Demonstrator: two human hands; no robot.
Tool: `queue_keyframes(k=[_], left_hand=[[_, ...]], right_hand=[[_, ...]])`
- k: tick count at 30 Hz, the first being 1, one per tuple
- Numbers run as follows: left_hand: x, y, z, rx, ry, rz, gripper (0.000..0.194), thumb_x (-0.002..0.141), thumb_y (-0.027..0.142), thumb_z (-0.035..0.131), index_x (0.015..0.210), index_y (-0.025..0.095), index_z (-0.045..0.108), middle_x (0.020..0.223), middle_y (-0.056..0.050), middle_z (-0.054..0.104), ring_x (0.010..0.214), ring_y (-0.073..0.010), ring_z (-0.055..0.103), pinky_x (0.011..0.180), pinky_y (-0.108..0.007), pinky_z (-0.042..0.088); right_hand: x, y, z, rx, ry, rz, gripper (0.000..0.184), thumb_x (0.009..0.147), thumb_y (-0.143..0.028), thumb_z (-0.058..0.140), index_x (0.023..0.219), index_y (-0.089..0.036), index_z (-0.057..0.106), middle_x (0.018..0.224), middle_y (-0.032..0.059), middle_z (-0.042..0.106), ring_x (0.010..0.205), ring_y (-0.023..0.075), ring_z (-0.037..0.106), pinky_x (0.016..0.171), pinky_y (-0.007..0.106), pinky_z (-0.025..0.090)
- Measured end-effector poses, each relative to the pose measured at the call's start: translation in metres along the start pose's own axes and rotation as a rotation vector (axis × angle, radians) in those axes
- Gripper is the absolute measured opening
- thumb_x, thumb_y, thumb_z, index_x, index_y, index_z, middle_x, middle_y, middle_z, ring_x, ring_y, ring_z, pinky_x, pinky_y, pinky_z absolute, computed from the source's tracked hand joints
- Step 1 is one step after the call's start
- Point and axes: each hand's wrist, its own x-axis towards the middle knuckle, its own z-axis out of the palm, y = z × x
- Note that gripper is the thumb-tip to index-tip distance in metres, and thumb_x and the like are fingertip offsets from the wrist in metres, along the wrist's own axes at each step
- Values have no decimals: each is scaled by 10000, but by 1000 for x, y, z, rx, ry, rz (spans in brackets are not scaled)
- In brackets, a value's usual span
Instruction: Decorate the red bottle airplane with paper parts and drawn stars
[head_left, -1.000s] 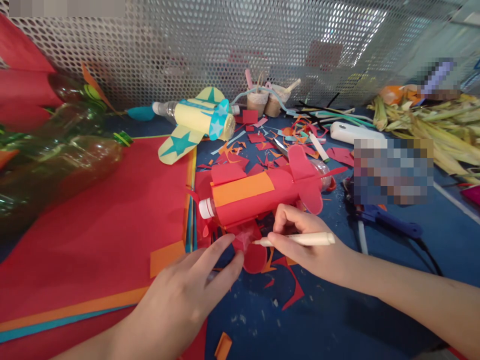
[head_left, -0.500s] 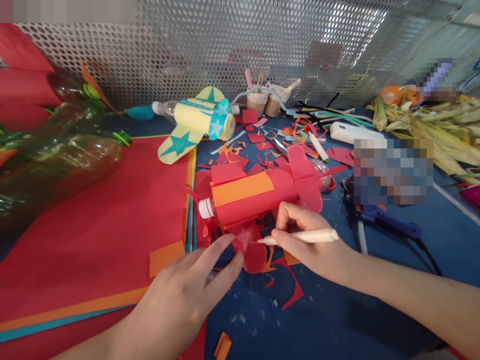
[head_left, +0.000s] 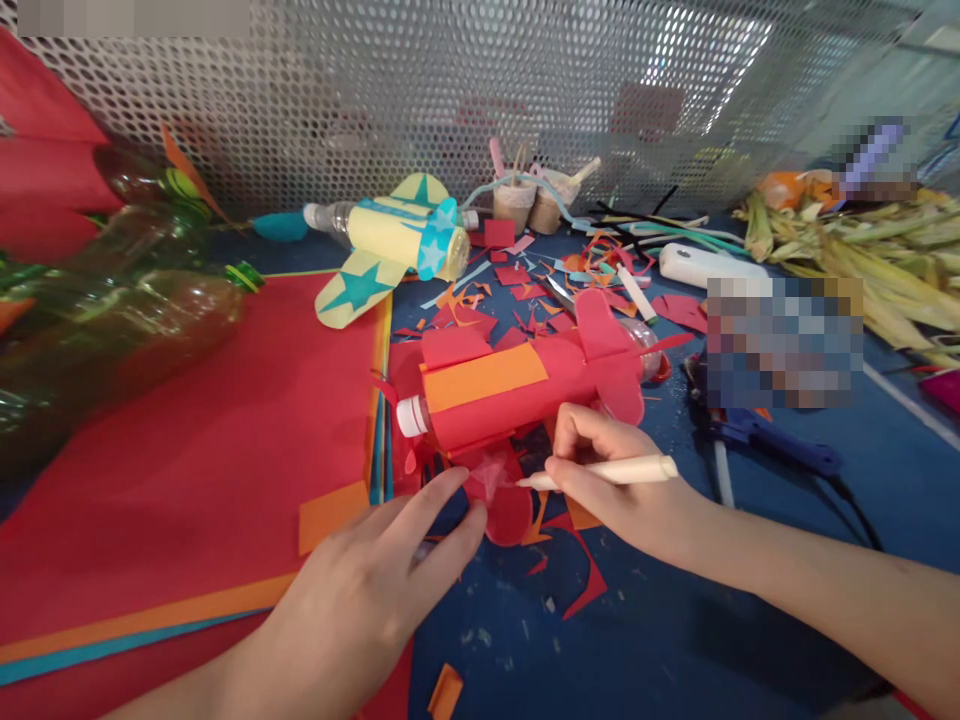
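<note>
A plastic bottle airplane [head_left: 495,400] wrapped in red paper lies on its side, with an orange strip along it and a white cap at its left end. From its near side a rounded red paper wing [head_left: 510,515] sticks out, bearing a pale pinkish star-like patch [head_left: 491,477]. My left hand [head_left: 375,560] rests its outstretched fingertips on the wing's left edge, fingers apart. In my right hand [head_left: 622,480] a white marker pen [head_left: 626,472] is gripped, its tip touching or just over the wing beside the patch.
A yellow bottle airplane [head_left: 390,235] with blue stars lies behind. Red and orange paper scraps [head_left: 525,295] surround scissors [head_left: 559,292]. Coloured paper sheets [head_left: 225,430] and green bottles [head_left: 112,340] are at left. A blue glue gun [head_left: 780,440] and corn husks [head_left: 862,250] lie at right.
Almost nothing differs. The marker tip has shifted very slightly to the right along the wing; my left hand stays in place.
</note>
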Motion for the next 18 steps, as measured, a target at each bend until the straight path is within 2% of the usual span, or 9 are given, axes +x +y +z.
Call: queue_keyframes(k=[12, 18], left_hand=[[-1, -1, 1, 4, 6, -5, 438, 911, 56, 278, 1184, 185, 595, 1155, -171, 637, 835, -221, 703, 625, -300, 593], [-1, -2, 0, 7, 11, 4, 454, 900, 41, 272, 1178, 185, 600, 1148, -171, 644, 819, -220, 708, 581, -277, 585]], right_hand=[[0, 0, 0, 5, 4, 8, 214, 821, -159, 514, 670, -216, 373, 571, -84, 368, 489, 81, 344, 443, 205, 281], [-1, 1, 0, -1, 11, 2, 208, 845, -170, 521, 692, -215, 387, 587, -84, 386, 491, 78, 357, 449, 202, 289]])
